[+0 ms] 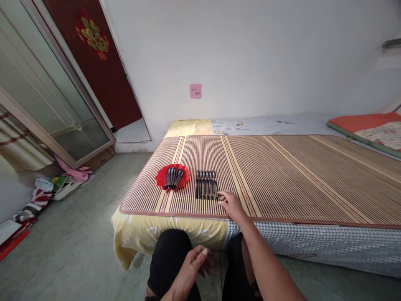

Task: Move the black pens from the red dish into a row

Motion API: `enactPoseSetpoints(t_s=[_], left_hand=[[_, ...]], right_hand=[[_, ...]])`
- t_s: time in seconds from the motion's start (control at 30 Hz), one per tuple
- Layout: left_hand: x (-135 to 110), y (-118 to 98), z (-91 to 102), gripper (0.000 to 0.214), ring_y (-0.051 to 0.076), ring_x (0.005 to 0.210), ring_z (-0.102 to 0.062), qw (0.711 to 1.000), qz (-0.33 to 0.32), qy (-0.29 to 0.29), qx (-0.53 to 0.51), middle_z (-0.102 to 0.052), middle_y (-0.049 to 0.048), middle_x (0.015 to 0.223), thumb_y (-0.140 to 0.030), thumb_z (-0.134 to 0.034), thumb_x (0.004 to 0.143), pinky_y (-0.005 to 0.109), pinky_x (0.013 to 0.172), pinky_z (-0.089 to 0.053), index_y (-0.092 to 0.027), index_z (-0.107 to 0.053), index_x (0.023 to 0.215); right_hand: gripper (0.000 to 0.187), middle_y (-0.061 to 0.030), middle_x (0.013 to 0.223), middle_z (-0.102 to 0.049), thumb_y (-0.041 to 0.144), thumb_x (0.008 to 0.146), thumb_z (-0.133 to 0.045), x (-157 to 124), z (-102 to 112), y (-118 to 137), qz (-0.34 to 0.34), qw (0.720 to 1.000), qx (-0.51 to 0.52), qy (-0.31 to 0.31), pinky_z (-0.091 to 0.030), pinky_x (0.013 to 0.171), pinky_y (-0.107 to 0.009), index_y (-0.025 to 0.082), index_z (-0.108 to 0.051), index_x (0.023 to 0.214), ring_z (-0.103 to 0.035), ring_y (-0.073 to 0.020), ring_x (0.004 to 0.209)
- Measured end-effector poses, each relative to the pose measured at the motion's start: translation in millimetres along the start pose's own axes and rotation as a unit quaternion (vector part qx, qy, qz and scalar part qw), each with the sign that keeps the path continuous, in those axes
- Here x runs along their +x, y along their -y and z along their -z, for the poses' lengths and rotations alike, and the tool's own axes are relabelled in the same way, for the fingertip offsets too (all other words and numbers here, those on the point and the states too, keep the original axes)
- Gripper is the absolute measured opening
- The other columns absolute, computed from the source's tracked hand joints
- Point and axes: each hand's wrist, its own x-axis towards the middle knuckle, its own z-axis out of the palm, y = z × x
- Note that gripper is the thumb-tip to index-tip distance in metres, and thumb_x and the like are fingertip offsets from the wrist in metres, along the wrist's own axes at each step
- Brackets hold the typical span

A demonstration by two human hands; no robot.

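Several dark pens (204, 185) lie side by side in a row on the striped mat. My right hand (231, 204) is at the lower end of the rightmost pen (215, 186), which tilts slightly. Its thumb and fingers are apart beside that pen's tip; whether they touch it is hard to make out. To the left of the row, a red scalloped plate (159, 179) holds several more dark pens (174, 177), bunched together. My left hand (196, 261) rests low over my lap, holding nothing, with its fingers loosely bent and apart.
The striped mat (282, 179) covers a bed with a yellow and checked sheet (188, 230). A folded orange and green quilt (369, 125) lies at the far right. A pink note (195, 91) sticks to the wall. Clothes and books (61, 184) lie on the floor at left.
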Motion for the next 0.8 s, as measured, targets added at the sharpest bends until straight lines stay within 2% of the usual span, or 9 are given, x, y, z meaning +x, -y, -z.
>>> enactPoseSetpoints(t_s=[0.3, 0.8], left_hand=[[3.8, 2.8, 1.1, 0.067, 0.014, 0.052, -0.060, 1.000, -0.004, 0.005, 0.015, -0.070, 0.0039, 0.069, -0.081, -0.063, 0.073, 0.024, 0.049, -0.036, -0.016, -0.063, 0.089], [1.8, 1.4, 0.6, 0.064, 0.014, 0.053, -0.061, 1.000, -0.006, 0.003, 0.017, -0.071, 0.0046, 0.070, -0.078, -0.064, 0.076, 0.023, 0.050, -0.035, -0.015, -0.064, 0.091]], right_hand=[[0.036, -0.0067, 0.103, -0.063, 0.013, 0.083, -0.060, 1.0, -2.5, -1.4, 0.031, 1.000, 0.004, -0.003, -0.055, 0.082, -0.035, 0.021, -0.072, 0.115, -0.064, -0.0185, 0.084], [0.033, -0.0063, 0.102, -0.061, 0.014, 0.085, -0.058, -0.8, 0.1, 9.4, 0.018, 1.000, -0.006, -0.003, -0.055, 0.081, -0.034, 0.020, -0.071, 0.114, -0.063, -0.0186, 0.083]])
